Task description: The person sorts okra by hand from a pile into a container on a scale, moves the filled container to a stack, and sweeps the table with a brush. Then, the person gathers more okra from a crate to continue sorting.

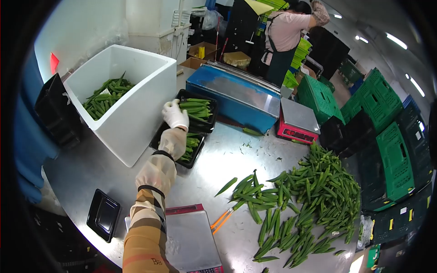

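Note:
My left hand (175, 114), in a white glove and sheer sleeve cover, reaches out over two black trays beside the foam box. Its fingers are curled at the left rim of the far black tray (213, 119), which holds a bundle of okra (196, 109). Partly beneath my wrist lies the near black tray (196, 160), also with okra in it. My right hand is out of view.
A white foam box (132, 132) with okra stands left. An unfilled black tray (104, 216), a scale (191, 241), orange-handled scissors (221, 221) and a large okra pile (318, 186) share the metal table. Behind are a blue machine (232, 100), another scale (298, 116) and a person (287, 41).

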`<state>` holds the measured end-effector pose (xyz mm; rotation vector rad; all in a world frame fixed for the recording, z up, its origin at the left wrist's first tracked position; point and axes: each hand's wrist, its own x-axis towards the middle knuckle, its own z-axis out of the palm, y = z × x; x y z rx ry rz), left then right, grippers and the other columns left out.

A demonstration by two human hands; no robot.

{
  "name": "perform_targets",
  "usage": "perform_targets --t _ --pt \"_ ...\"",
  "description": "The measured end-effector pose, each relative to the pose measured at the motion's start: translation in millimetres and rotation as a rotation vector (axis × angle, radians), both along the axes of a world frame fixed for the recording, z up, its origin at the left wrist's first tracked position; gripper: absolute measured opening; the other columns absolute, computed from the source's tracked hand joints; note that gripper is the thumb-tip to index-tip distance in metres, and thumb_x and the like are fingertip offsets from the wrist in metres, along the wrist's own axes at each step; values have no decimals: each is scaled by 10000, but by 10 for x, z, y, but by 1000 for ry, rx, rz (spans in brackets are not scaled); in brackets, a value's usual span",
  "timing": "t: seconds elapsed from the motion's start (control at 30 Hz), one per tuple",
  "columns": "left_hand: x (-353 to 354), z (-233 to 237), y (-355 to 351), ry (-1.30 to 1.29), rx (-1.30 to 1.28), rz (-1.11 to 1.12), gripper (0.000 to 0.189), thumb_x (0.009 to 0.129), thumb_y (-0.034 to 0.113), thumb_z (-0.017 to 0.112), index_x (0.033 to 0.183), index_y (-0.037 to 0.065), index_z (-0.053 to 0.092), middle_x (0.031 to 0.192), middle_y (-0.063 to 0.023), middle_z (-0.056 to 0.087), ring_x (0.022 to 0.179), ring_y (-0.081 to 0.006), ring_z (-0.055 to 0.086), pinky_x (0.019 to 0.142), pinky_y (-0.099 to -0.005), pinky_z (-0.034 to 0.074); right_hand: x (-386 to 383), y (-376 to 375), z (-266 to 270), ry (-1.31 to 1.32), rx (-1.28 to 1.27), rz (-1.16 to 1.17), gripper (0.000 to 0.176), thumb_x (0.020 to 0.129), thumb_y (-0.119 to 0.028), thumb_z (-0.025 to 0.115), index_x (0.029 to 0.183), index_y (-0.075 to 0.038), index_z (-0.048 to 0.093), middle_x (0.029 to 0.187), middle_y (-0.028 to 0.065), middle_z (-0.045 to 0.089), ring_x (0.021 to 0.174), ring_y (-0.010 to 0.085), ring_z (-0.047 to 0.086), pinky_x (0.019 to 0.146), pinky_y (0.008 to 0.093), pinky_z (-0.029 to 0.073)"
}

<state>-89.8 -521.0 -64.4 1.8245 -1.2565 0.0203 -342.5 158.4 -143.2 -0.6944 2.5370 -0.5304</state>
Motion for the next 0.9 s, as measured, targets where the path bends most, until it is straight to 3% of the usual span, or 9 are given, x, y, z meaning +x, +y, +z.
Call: perform_targets --t 0.13,0.17,0.2,0.27,0.47,0.6,0.73,0.8,0.9 --pt "-146 -491 -108 -432 200 -626 191 697 129 704 878 157 650 878 -77 620 945 -306 559 828 -421 458 8 -77 38 19 25 -1 407 833 -428 658 1068 -105 578 852 101 646 768 258 627 738 363 496" --pt "-169 -571 -77 -545 204 -661 163 703 132 691 861 150 658 857 -82 624 924 -292 575 786 -425 479 6 -84 48 24 29 -3 403 833 -427 659 1062 -105 578 848 100 644 765 257 626 736 363 495" --pt "-199 -591 -92 -614 279 -661 216 716 116 671 930 138 649 910 -79 623 940 -289 575 771 -409 491 0 -89 56 27 34 -2 399 833 -425 659 1056 -104 578 844 99 642 763 257 624 734 363 495" --pt "-278 -671 -142 -673 147 -615 240 720 105 661 955 114 618 937 -91 607 931 -286 575 779 -391 496 -2 -107 57 35 38 -3 391 832 -422 660 1045 -103 578 836 98 638 757 255 621 731 364 493" --pt "-425 -480 -1 -937 -122 -584 168 718 113 640 870 127 571 851 -82 535 868 -265 551 703 -370 460 -12 -91 73 40 44 -17 369 831 -412 662 1010 -100 577 812 94 627 740 252 611 721 365 490" --pt "-413 -498 0 -985 -116 -717 91 746 157 601 833 137 582 844 -73 510 860 -259 533 691 -371 433 27 -82 80 44 52 -27 355 830 -405 663 987 -98 577 796 91 619 729 249 604 714 366 487" --pt "-407 -571 -84 -1078 -236 -677 89 763 209 571 802 141 613 835 -81 521 855 -255 539 671 -370 416 34 -78 83 50 59 -34 342 829 -398 664 964 -96 577 780 88 612 718 246 597 708 367 485" --pt "-339 -388 -5 -1072 -75 -754 167 772 183 591 844 40 639 892 -75 552 886 -265 538 689 -377 415 38 -70 88 52 61 -37 336 829 -395 665 953 -95 577 772 87 608 712 245 594 704 367 484" --pt "-344 -538 -110 -1111 31 -646 116 776 144 568 724 133 671 942 -84 567 924 -263 542 695 -368 431 46 -77 93 58 66 -45 327 828 -390 666 936 -94 576 760 85 602 704 243 589 699 368 482"
